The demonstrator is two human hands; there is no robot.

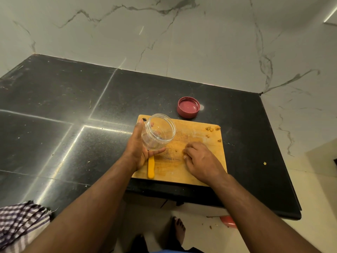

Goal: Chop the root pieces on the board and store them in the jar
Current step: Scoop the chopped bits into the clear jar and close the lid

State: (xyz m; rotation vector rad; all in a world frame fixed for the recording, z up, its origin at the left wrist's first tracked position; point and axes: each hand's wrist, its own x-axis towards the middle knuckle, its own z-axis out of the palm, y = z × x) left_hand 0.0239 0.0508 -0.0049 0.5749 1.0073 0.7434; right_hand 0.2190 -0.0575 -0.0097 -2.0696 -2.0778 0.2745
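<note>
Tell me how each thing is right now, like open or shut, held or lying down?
Jar: open, empty, tilted, gripped by left hand.
Lid: off, upside down on the counter.
Knife: lying on the board.
Right hand: fingers curled, gathering root pieces.
Root bits: chopped, scattered at the board's far corner.

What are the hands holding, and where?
The left hand grips the empty jar round its side. The right hand is curled over root bits on the board; its hold cannot be told.

Black speckled stone counter (73, 110) against marble wall, wooden chopping board (191, 167) at frame centre, red lid (188, 107) just beyond it, checked cloth (21, 221) lower left
</note>
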